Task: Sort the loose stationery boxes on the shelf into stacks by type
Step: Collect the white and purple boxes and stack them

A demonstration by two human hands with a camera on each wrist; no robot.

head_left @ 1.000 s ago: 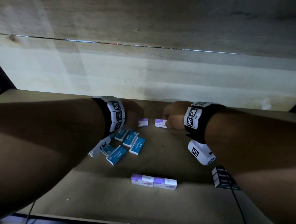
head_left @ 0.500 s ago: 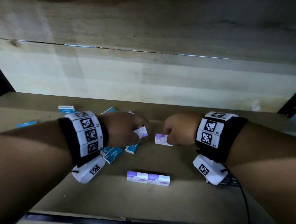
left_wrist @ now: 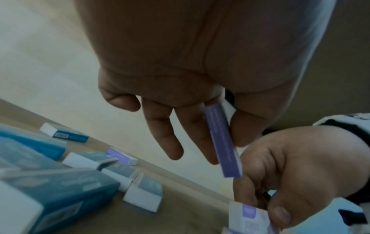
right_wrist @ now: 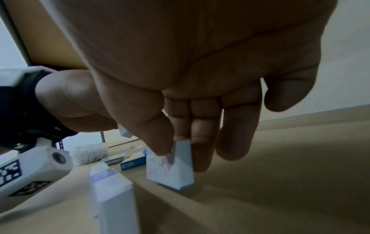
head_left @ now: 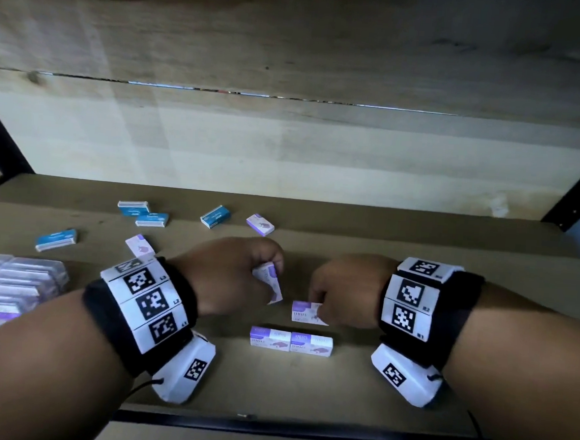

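Several loose boxes [head_left: 212, 216] across tan shelf [head_left: 372, 390]

From the head view the left hand [head_left: 233, 274] covers most of the purple box [head_left: 270, 282] it pinches, and the right hand [head_left: 342, 292] hides the right end of its own purple box [head_left: 304, 312], so the print on both stays too small to read. The blue boxes [left_wrist: 50, 190] nearest the left wrist camera are smeared with blur and run off the picture's edge. At the far left of the shelf [head_left: 304, 392], a pile of clear packets [head_left: 9, 282] is cut off and too hazy to tell what it holds.
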